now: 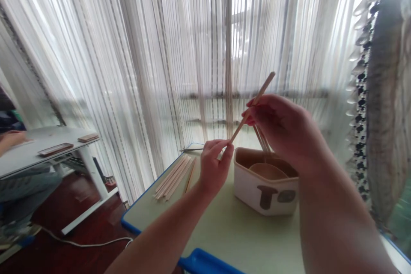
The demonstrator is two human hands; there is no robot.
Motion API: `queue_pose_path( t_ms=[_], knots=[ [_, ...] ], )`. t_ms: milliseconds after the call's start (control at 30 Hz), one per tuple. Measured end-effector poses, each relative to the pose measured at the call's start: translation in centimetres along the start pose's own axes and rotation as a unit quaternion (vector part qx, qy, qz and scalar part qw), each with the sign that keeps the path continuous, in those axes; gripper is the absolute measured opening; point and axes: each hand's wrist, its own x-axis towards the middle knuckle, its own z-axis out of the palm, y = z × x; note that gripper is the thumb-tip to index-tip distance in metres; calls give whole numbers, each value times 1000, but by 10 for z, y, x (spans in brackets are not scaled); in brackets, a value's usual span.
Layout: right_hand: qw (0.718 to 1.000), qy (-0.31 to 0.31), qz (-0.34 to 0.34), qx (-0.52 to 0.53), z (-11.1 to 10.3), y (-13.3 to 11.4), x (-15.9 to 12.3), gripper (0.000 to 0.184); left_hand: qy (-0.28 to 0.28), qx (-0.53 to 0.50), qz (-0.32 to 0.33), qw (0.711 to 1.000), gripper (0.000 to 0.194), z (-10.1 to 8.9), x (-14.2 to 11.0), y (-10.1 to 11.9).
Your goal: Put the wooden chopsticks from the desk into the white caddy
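The left hand (pixel 215 167) pinches the lower end of a wooden stick (pixel 266 86) and the right hand (pixel 281 128) its middle, apparently steadying it toward one o'clock above the worktop (pixel 218 231), with loose sticks (pixel 172 180) at the left hand's nine and a container (pixel 245 185) at three, seemingly for reach.

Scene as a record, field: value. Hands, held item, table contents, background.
left hand: pinching the lower end of a stick
right hand: gripping the same stick higher up
stick pose: slanted, upper end toward the right
table: pale top, blue edge
box: on the table, near the right hand, white outside, brown inside
pile of sticks: on the table, left of the left hand
background: curtain
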Motion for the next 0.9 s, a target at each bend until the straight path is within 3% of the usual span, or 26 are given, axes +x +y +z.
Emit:
queue_pose_path(
  t_ms=[167, 367, 567, 700, 900],
  knots=[
    [984, 136, -23, -110, -39, 6, -1, 17, -25, -68, -5, 997, 18, 50, 33, 31],
    [980, 151, 5, -132, -58, 30, 2, 18, -162, -117, -52, 979, 17, 83, 56, 38],
    [986, 144, 24, -83, -61, 42, 4, 20, -270, -62, -38, 960, 13, 97, 75, 59],
    [986, 143, 46, -70, -63, 38, 4, 20, -268, -41, -29, 962, 17, 98, 76, 61],
    [983, 135, 92, -82, -62, 38, 4, 20, -262, -12, 5, 965, 17, 95, 75, 44]
  ],
)
